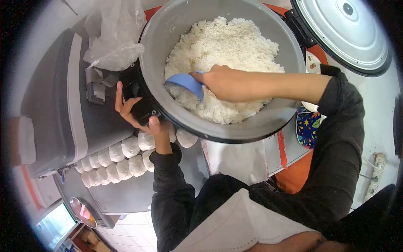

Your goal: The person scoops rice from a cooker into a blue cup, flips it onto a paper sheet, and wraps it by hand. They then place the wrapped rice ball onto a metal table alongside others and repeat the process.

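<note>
White rice (235,46) fills much of a large grey pot (273,115) with a black rim. Reaching in from the right, my right hand (220,82) is closed on the handle of a blue scoop (184,82), whose bowl is pushed into the rice near the pot's left side. On the outside left of the pot, my left hand (136,111) holds the black side handle (145,111), thumb on the near side and fingers spread around it.
Rows of white wrapped portions (124,168) lie below the pot on a grey surface. A plastic bag (115,42) and a large grey box (54,96) are at left. The round lid (348,25), a patterned container (306,128) and a power strip (375,178) are at right.
</note>
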Demonstrator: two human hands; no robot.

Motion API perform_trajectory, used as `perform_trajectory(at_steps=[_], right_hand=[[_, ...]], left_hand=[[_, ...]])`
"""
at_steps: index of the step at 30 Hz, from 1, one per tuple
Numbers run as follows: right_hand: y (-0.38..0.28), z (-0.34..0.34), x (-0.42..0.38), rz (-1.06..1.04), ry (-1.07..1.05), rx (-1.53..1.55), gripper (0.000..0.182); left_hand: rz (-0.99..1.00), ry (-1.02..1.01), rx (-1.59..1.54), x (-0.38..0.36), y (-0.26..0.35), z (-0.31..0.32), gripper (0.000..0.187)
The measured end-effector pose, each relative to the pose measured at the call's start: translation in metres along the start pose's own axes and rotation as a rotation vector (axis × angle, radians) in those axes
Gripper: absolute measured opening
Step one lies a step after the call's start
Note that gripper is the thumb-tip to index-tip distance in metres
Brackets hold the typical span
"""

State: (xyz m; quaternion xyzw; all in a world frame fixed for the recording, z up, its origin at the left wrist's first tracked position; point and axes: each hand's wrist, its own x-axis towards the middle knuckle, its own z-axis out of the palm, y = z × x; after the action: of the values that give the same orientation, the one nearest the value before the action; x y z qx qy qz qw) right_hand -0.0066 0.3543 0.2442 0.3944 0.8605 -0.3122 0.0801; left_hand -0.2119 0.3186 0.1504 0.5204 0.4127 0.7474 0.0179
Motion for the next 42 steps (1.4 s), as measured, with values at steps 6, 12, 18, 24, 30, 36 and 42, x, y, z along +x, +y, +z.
perform_trajectory(at_steps=[6, 12, 18, 24, 30, 36, 42], right_hand=[[-0.071, -0.016, -0.057, 0.109, 0.058, -0.356, 0.073], [-0.091, -0.001, -0.087, 0.175, 0.192, -0.522, 0.076], [-0.072, 0.000, -0.053, 0.059, 0.184, -0.217, 0.069], [-0.061, -0.021, -0.068, 0.131, 0.106, -0.025, 0.054], [-0.080, -0.026, -0.068, 0.186, 0.100, -0.025, 0.041], [-0.057, -0.030, -0.050, 0.300, 0.059, 0.459, 0.049], [-0.036, -0.019, -0.071, 0.141, 0.114, 1.070, 0.041]], left_hand=[[-0.027, -0.052, 0.042, 0.004, 0.009, -0.006, 0.056], [-0.036, -0.048, -0.059, 0.001, 0.007, -0.006, 0.053], [0.005, -0.021, -0.051, 0.004, 0.013, -0.005, 0.053], [-0.029, 0.003, -0.049, 0.002, 0.014, -0.003, 0.052], [-0.023, -0.008, -0.038, 0.005, 0.015, -0.005, 0.053], [-0.010, -0.001, -0.003, 0.003, 0.013, -0.004, 0.054], [0.027, -0.058, 0.064, 0.006, 0.013, -0.010, 0.054]])
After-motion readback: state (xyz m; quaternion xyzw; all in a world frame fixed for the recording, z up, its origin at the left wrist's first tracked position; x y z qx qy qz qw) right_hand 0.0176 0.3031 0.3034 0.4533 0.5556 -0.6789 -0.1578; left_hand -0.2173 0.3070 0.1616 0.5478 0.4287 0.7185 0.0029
